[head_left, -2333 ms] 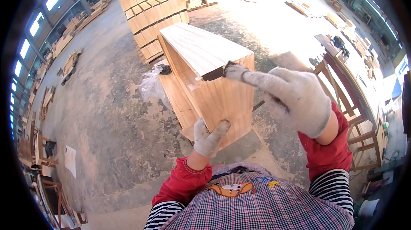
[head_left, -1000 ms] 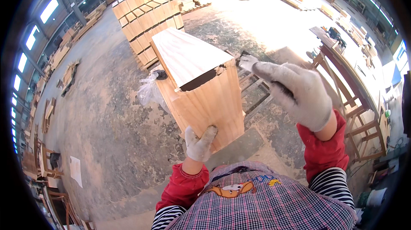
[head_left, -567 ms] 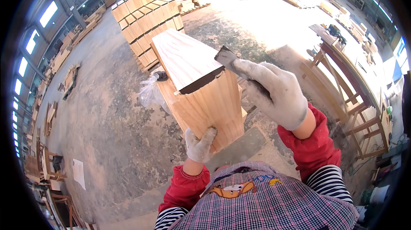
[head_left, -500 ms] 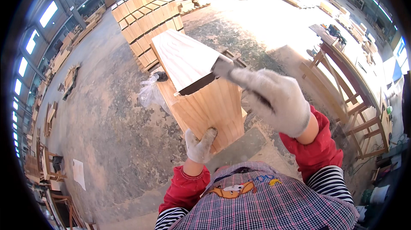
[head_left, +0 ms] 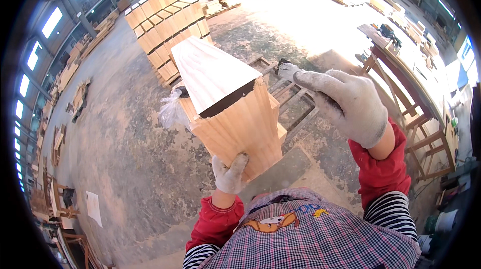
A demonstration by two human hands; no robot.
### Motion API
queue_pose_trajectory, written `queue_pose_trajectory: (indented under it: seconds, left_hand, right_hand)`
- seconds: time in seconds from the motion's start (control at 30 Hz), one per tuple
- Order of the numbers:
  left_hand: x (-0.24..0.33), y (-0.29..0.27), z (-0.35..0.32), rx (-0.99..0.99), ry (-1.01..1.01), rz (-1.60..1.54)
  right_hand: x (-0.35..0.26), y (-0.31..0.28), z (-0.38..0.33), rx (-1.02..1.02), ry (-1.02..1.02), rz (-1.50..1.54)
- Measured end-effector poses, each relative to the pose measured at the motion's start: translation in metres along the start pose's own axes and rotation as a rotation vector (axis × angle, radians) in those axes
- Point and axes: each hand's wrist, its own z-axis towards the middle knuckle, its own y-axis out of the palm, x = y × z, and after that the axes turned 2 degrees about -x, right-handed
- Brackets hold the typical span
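Swung right hand (head_left: 345,103), fist clamped on scraper (head_left: 283,63), rightward off box (head_left: 235,113), now leftward and below; left hand (head_left: 229,175), nearer, pressed open-palmed on its near face.

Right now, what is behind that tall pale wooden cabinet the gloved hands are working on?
Behind the tall pale wooden cabinet stands a stack of similar wooden boxes, with a clear plastic bag at its left side. The floor directly behind the cabinet is hidden.
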Motion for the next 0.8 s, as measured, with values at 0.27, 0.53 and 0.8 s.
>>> queue_pose_trajectory:
  seconds: [0.27, 0.53, 0.8]
  left_hand:
    - [0.000, 0.005, 0.002, 0.000, 0.038, -0.048]
    - [0.000, 0.000, -0.001, -0.045, -0.018, -0.148]
    - [-0.001, 0.004, -0.001, -0.023, 0.025, -0.154]
  right_hand:
    - [-0.017, 0.053, -0.004, 0.186, 0.034, 0.309]
    - [-0.025, 0.025, 0.006, 0.019, -0.003, 0.281]
    - [-0.017, 0.012, 0.004, -0.078, -0.087, 0.022]
